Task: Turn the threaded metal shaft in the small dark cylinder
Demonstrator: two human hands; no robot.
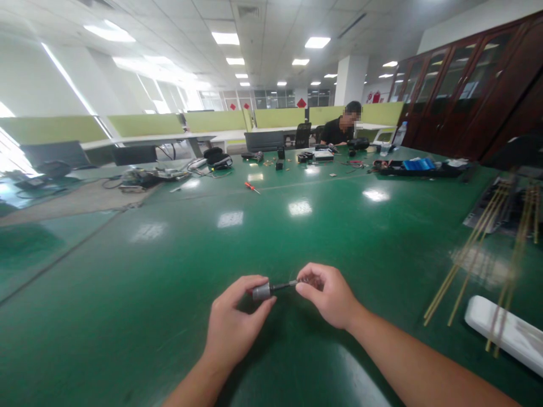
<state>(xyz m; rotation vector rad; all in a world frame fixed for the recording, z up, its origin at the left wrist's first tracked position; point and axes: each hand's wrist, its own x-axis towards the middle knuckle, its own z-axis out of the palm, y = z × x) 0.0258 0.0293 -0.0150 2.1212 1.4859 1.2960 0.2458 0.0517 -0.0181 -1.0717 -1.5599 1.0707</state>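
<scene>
Left hand [238, 321]: pinching a grey cylinder [262, 291]. Right hand [331, 295]: pinching the opposite end of the cylinder's dark stem [281, 286]. Long axis: crosswise between the hands, over the green tabletop [178, 249]. Beyond: one red screwdriver [250, 186], well apart.

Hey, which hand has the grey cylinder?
The left hand: it grips the cylinder itself, while the right hand is at the far end of the dark rod.

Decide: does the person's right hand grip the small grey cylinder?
No, the left hand holds the small grey cylinder between thumb and fingers, while the right hand grips the thin dark stem's far end.
</scene>
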